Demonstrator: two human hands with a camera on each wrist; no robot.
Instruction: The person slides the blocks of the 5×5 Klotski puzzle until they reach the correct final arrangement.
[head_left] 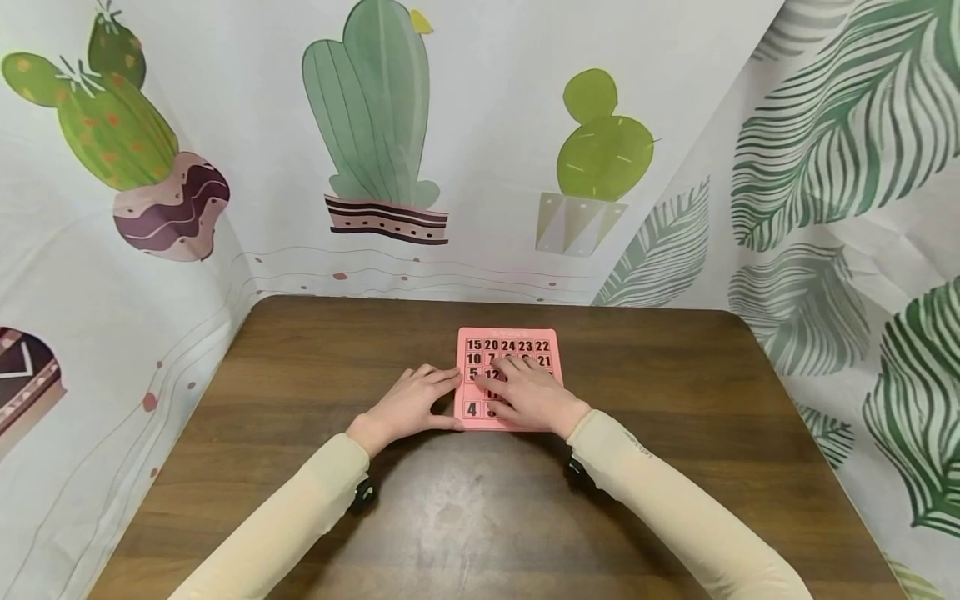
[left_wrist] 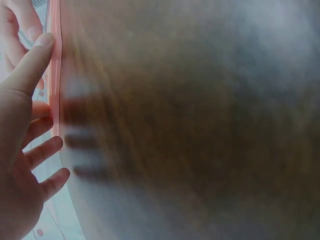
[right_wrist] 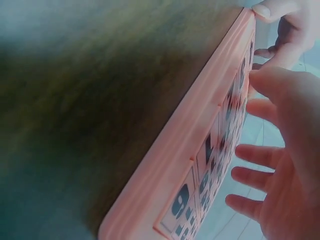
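My left hand [head_left: 408, 404] rests against the left edge of the pink number puzzle [head_left: 510, 333], thumb at the near corner, fingers apart. My right hand [head_left: 534, 397] is spread over the numbered tiles [head_left: 474, 345]; each fingertip's contact cannot be confirmed. Puzzle lies flat on the wooden table [head_left: 652, 392], towards its far edge.

We see a brown table [head_left: 465, 533], white cloth [head_left: 491, 142] beyond its far edge, printed cacti [head_left: 378, 108], printed leaves [head_left: 795, 167] past its right edge
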